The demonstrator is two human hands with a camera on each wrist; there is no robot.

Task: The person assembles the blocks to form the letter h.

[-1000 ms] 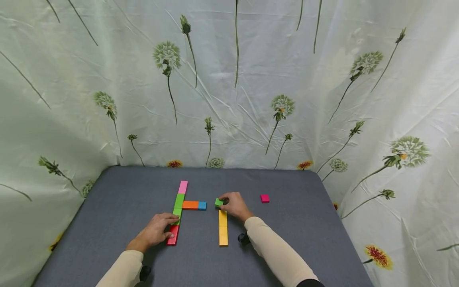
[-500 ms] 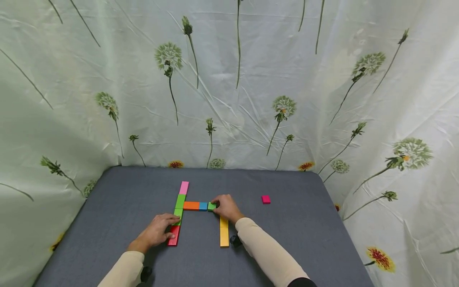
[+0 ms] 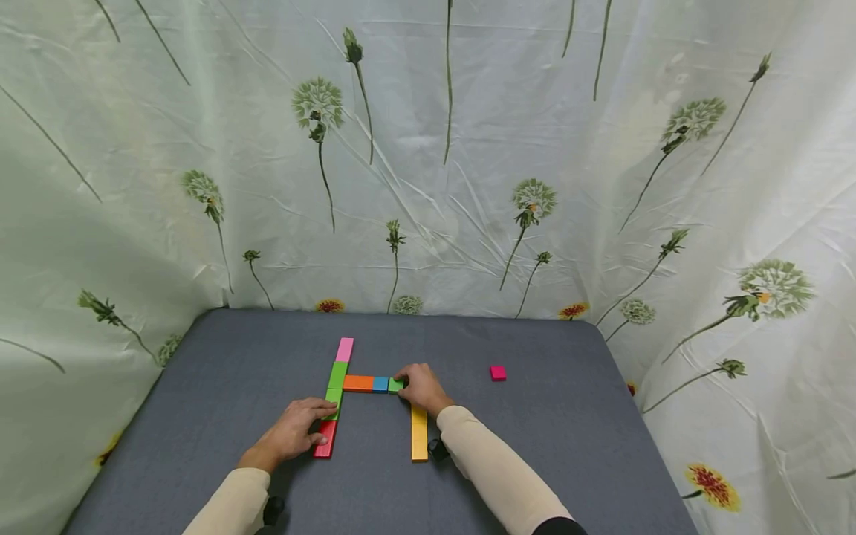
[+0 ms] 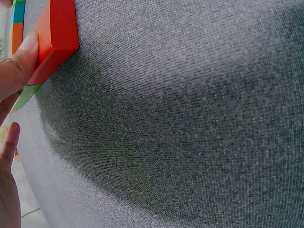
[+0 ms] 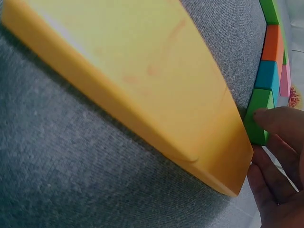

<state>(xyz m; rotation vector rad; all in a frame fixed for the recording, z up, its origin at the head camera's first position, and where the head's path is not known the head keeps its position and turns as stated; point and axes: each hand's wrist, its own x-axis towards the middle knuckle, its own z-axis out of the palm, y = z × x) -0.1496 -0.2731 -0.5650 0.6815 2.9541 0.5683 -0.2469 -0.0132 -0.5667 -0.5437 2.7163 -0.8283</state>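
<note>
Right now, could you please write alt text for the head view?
Two hands rest at flat coloured blocks on a grey table: the left touches a pink-green-red column, the right a small green block ending an orange-blue row. A yellow bar lies nearby.

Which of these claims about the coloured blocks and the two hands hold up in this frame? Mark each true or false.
1. The right hand touches the small green block at the end of the crossbar row. True.
2. The blue block lies between the orange block and the small green block. True.
3. The left hand is lifted clear of the blocks. False: it rests against the column, its thumb on the red block.
4. The magenta block touches the yellow bar. False: it lies alone, far to the right on the grey table.
5. The pink block is the column's far end. True.
</note>
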